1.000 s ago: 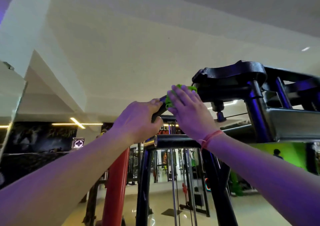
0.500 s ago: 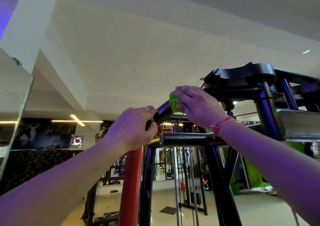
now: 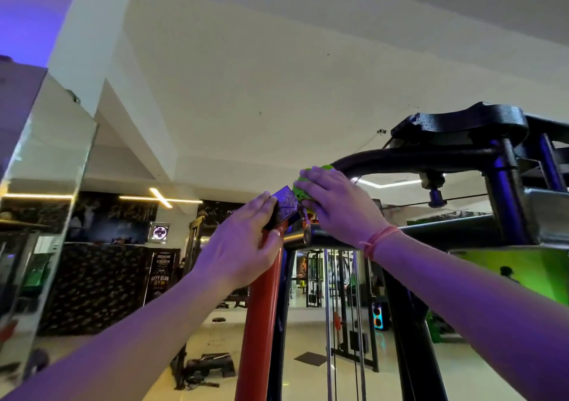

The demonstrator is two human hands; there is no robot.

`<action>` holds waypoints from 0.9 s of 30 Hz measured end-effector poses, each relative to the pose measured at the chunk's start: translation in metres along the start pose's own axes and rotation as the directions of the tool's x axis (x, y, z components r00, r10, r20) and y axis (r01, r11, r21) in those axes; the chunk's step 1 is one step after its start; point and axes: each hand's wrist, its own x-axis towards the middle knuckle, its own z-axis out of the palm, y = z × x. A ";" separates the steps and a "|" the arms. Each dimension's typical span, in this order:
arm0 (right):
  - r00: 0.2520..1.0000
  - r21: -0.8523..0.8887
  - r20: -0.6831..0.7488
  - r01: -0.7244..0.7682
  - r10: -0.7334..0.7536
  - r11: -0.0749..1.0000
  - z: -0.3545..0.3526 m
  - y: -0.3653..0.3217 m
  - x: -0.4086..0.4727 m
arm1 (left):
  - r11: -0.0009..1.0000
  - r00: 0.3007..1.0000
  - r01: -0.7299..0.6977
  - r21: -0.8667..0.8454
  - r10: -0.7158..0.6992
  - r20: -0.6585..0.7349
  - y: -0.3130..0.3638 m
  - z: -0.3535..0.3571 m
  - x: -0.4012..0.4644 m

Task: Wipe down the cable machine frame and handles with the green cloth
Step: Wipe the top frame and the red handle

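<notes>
Two bare hands reach up to the top of a cable machine frame (image 3: 425, 157), which is black and stands high under the white ceiling (image 3: 277, 62). The right hand (image 3: 335, 203) presses a green cloth (image 3: 303, 189) against the curved black bar (image 3: 400, 159) of the frame, at the place where this bar bends downward. Its fingers lie over the cloth and curl around it, so only the left edge and a little of the top of the cloth show past the fingertips. A pink string bracelet (image 3: 380, 239) sits on the right wrist.

The left hand (image 3: 243, 243) is just to the left of the cloth. Its fingers are mostly straight and lie against a black textured end piece (image 3: 283, 208) of the frame, while the palm rests at the top of a red upright post (image 3: 261, 317). It touches the frame, but I cannot tell if the thumb closes around the post.

Below the cloth, a horizontal black bar with a chrome end (image 3: 300, 236) passes behind both hands. Further below the cloth, thin steel cables and guide rods (image 3: 331, 323) run down toward the shiny floor (image 3: 308, 379). Far to the left of the frame, a large wall mirror (image 3: 37, 216) stands, and a poster with the words "CITY CLUB GYM" (image 3: 160, 276) hangs on the dark wall between the mirror and the red post.
</notes>
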 end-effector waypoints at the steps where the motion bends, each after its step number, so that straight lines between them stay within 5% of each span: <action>1: 0.999 -0.009 0.001 0.035 -0.035 0.999 -0.003 0.002 -0.001 | 1.000 1.000 0.010 -0.015 -0.011 -0.004 -0.001 0.001 -0.003; 3: 0.998 0.008 -0.054 -0.023 0.024 1.000 -0.013 0.005 0.005 | 0.998 0.999 0.037 -0.051 -0.037 -0.001 -0.004 0.002 -0.010; 6: 0.954 0.358 -0.123 -0.213 0.272 0.909 -0.016 -0.022 0.010 | 0.991 0.997 0.078 -0.108 -0.078 -0.004 -0.008 0.006 -0.021; 8: 0.986 0.404 -0.055 -0.124 0.159 0.906 -0.007 -0.050 0.008 | 0.982 0.994 0.106 -0.159 -0.110 -0.015 -0.010 0.008 -0.028; 13: 0.983 0.150 0.088 0.145 -0.159 0.978 -0.006 -0.050 0.006 | 0.891 0.967 0.254 -0.377 -0.240 0.085 -0.006 0.016 -0.059; 18: 0.995 0.166 0.059 0.075 -0.086 0.983 0.004 -0.068 -0.008 | 0.850 0.966 0.254 -0.462 -0.196 0.169 -0.006 0.026 -0.084; 22: 0.913 0.118 0.140 0.369 -0.383 0.922 0.015 -0.072 -0.023 | 0.797 0.951 0.308 -0.520 -0.272 0.147 -0.007 0.030 -0.097; 27: 0.887 0.171 0.238 0.363 -0.396 0.916 0.024 -0.084 -0.037 | 0.677 0.911 0.396 -0.620 -0.371 0.177 -0.015 0.046 -0.117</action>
